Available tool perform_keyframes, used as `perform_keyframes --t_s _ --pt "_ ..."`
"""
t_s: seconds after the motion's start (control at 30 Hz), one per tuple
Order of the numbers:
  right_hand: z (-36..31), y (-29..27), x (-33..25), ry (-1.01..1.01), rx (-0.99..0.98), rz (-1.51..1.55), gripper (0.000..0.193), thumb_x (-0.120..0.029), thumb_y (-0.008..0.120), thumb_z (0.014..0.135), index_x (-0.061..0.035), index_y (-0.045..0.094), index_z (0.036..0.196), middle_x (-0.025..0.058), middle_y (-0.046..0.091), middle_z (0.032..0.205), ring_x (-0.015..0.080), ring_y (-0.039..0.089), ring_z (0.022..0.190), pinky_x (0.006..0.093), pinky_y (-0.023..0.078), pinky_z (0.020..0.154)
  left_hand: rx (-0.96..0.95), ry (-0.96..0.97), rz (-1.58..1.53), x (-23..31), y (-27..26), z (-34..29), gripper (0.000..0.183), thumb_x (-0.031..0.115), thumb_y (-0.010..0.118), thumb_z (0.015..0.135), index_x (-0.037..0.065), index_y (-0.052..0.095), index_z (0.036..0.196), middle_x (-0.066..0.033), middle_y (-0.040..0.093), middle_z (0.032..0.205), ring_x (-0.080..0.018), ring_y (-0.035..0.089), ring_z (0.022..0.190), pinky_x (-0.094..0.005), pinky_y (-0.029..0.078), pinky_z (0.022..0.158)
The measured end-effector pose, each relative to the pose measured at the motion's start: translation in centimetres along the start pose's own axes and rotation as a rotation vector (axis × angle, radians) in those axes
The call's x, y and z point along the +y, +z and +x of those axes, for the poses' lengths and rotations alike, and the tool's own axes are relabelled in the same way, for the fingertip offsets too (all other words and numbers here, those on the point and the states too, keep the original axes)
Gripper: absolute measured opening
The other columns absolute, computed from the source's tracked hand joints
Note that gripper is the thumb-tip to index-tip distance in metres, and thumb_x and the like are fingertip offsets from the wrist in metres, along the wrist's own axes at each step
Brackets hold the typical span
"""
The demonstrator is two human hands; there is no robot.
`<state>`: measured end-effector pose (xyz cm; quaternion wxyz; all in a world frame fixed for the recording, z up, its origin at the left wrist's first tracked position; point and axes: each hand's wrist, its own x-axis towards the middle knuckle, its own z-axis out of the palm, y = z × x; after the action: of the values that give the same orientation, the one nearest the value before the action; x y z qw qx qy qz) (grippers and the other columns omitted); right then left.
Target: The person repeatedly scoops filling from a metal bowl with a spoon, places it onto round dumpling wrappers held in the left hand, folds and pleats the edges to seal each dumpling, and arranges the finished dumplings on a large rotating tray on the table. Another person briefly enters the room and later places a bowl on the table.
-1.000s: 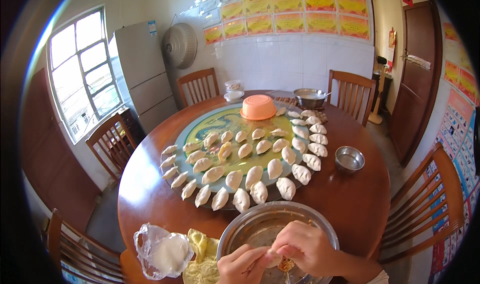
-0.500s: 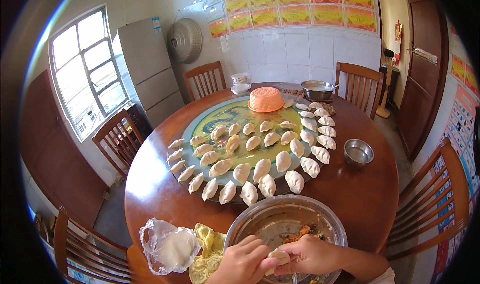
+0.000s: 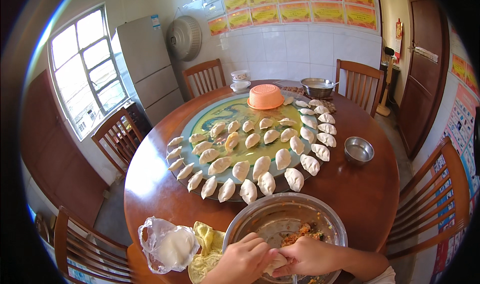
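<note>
A pale dumpling (image 3: 276, 265) is pinched between my left hand (image 3: 243, 258) and my right hand (image 3: 309, 255), over the near side of a big steel bowl (image 3: 239, 223). Fingers of both hands close on its edge and hide part of it. Orange and green chopped filling (image 3: 301, 233) lies inside the bowl, behind my right hand. A utensil's metal handle (image 3: 294, 279) shows below that hand. Many finished dumplings (image 3: 248, 191) stand in curved rows on a round glass turntable (image 3: 187, 134) beyond the bowl.
Left of the bowl lie a yellow cloth (image 3: 206, 236) and a clear plastic bag (image 3: 175, 246) with round white wrappers. A small metal bowl (image 3: 358, 150) sits at the right. An orange basket (image 3: 265, 97), a steel basin (image 3: 318, 87) and stacked bowls (image 3: 240, 80) stand at the back. Wooden chairs (image 3: 117, 141) ring the table.
Both hands have shifted slightly, with the left hand's fingers changing position along the dumpling's edge. The dumpling has turned a little between them. The things on the table stay in place.
</note>
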<state>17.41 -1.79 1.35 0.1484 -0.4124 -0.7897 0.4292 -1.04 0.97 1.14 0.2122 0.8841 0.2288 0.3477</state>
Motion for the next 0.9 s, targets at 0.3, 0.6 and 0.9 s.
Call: perform_keyframes --t_s 0.3,0.6,0.9 --pt "-0.4 -0.5 -0.6 0.009 0.01 0.033 0.043 -0.044 0.059 0.081 -0.0018 0.058 0.083 0.0181 0.059 0.068 0.0348 0.059 0.065 0.0387 0.045 0.06 0.131 0.02 -0.136 -0.5 0.9 -0.6 0.025 0.014 0.053 0.083 -0.001 0.046 0.064 -0.0113 0.044 0.06 -0.0274 0.042 0.055 -0.0341 0.035 0.048" --pt "-0.2 -0.6 0.2 0.019 0.101 0.21 0.038 -0.04 0.064 0.079 -0.0029 0.06 0.087 0.0121 0.059 0.067 0.0201 0.055 0.059 0.0319 0.043 0.06 0.03 -0.154 -0.177 0.1 0.2 -0.1 0.025 0.008 0.05 0.085 -0.003 0.046 0.063 -0.0106 0.042 0.058 -0.0234 0.039 0.055 -0.0322 0.033 0.05" --pt "-0.3 -0.4 0.2 0.003 0.155 0.402 0.037 -0.036 0.063 0.082 -0.0025 0.061 0.096 0.0042 0.064 0.075 0.0074 0.053 0.067 0.0273 0.044 0.063 0.115 -0.144 -0.197 -0.4 0.2 -0.3 0.025 0.012 0.052 0.087 -0.003 0.047 0.068 -0.012 0.042 0.061 -0.0238 0.041 0.057 -0.0326 0.035 0.051"
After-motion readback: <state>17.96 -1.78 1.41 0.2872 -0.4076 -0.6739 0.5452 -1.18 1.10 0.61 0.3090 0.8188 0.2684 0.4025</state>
